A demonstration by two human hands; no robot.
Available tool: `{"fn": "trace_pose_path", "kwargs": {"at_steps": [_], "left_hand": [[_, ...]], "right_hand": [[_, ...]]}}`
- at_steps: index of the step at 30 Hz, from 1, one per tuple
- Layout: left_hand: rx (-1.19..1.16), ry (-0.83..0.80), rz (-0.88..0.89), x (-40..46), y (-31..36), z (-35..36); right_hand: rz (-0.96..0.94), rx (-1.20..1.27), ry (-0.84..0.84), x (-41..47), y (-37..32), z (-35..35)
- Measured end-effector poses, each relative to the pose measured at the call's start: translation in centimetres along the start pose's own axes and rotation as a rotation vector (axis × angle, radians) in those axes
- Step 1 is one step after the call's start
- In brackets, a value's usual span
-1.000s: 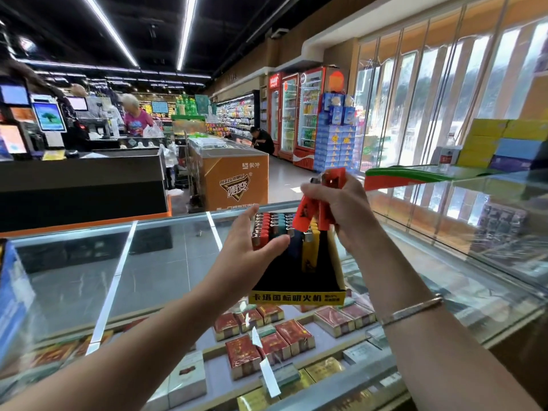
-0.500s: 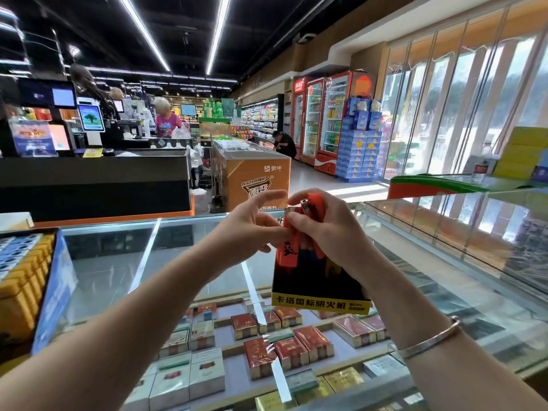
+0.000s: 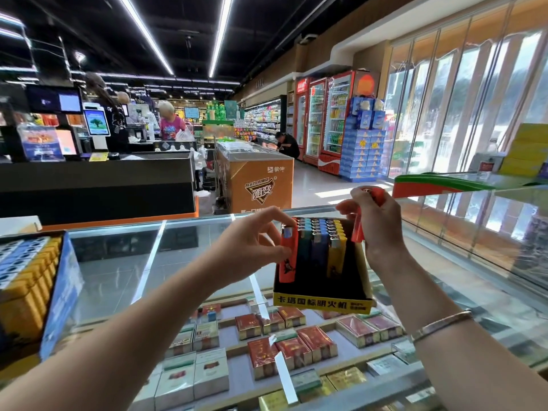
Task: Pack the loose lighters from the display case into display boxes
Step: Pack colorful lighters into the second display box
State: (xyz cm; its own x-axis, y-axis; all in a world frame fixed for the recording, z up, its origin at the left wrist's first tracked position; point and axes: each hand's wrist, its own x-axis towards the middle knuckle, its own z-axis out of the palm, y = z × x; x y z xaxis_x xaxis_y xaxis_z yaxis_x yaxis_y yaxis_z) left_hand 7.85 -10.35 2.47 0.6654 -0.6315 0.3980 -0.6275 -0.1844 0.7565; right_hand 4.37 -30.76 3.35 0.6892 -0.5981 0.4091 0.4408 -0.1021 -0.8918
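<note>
A black and yellow display box (image 3: 321, 304) stands on the glass counter (image 3: 118, 268), holding rows of red, green, blue and yellow lighters. My left hand (image 3: 252, 250) pinches a red lighter (image 3: 289, 256) standing in the box's front left slot, fingertips on its metal top. To the right of the box, my right hand (image 3: 376, 223) grips a bunch of red lighters (image 3: 360, 226), one tip showing above the fingers.
A second box of blue and yellow lighters (image 3: 26, 280) sits on the counter at the far left. Cigarette packs (image 3: 293, 345) lie under the glass. A red and green tray (image 3: 439, 183) rests on the side case at right. Checkout desks and people stand beyond.
My left hand took a red lighter from the bunch in my right hand and set it into the box's front left slot. My right hand moved right and up.
</note>
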Motion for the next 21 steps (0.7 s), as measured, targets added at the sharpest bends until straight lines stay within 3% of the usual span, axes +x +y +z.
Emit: {"fn": "trace_pose_path", "kwargs": {"at_steps": [4,13,21], "left_hand": [[0.362,-0.004,0.116,-0.36,0.42,-0.15],[0.824,0.061,0.372,-0.49,0.57,-0.41],[0.864,0.055,0.357,-0.76,0.25,0.32]], "right_hand": [[0.050,0.012,-0.014,-0.11,0.09,-0.03],[0.017,-0.067,-0.037,-0.59,-0.02,0.04],[-0.055,0.008,-0.096,-0.66,-0.54,0.14]]}}
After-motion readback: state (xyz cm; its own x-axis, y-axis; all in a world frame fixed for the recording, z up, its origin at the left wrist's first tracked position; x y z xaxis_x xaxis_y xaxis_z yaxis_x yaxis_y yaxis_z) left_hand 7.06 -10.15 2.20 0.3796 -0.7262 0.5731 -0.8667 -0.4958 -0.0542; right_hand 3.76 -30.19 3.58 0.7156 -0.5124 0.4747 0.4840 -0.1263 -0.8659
